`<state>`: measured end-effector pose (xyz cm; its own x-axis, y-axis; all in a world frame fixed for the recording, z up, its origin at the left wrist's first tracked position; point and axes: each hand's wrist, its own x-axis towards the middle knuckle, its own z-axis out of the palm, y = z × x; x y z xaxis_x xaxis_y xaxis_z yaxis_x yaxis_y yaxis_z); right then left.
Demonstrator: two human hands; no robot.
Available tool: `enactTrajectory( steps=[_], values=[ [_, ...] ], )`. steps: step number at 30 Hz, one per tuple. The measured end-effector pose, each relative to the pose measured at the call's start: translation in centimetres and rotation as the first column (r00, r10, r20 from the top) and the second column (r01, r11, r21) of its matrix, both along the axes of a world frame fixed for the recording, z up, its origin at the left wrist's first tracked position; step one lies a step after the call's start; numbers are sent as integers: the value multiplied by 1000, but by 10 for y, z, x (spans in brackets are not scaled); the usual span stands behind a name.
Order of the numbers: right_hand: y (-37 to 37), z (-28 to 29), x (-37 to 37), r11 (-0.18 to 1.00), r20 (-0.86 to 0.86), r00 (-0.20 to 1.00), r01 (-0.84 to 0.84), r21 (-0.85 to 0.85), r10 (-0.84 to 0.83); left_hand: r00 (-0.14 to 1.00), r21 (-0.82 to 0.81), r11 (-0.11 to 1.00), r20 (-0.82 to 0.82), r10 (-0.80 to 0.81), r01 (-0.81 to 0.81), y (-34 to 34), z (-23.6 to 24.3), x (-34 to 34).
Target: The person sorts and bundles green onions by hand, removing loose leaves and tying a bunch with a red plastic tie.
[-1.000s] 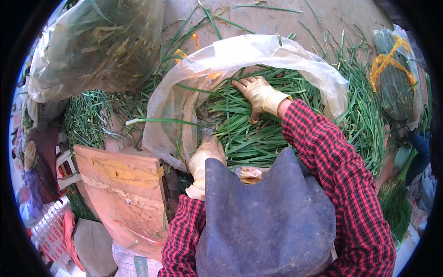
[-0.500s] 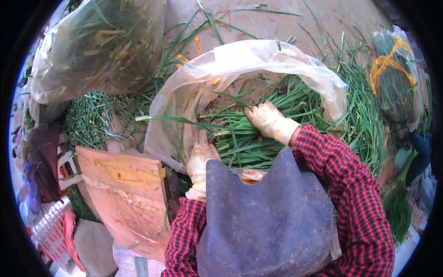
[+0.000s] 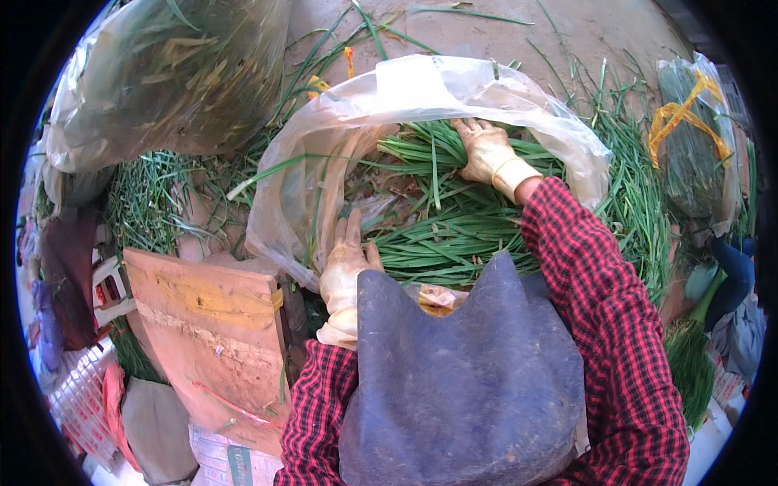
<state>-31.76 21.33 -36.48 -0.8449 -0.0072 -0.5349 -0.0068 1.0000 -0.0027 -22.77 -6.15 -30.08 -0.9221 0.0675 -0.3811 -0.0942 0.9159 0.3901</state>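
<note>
The green leaf stalks lie inside the open clear plastic bag, with one portion at the far side and another at the near side. The gloved right hand rests on the far portion, fingers extended and thumb set apart. The gloved left hand is at the bag's left edge, fingers straight and spread (contact with the plastic cannot be confirmed). A wooden board stands left of the bag.
</note>
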Motion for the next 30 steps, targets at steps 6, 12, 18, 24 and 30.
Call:
enactTrajectory(
  steps=[6,12,18,24,30],
  values=[
    [-38,4,28,994,40,998,-49,93,46,990,-193,977,117,-74,96,8,18,-12],
    [1,-6,-8,954,88,989,136,-269,-116,997,150,987,37,-71,65,12,-3,-11],
    [11,-8,1,918,118,989,123,-377,-84,692,543,482,691,208,-687,19,-31,-4],
    [-1,39,47,707,-133,986,-22,-707,-102,807,668,525,586,66,-528,31,-31,-9],
    [-3,64,96,851,-256,963,-206,-484,88,871,872,331,442,-216,-360,52,-36,-2]
  ],
)
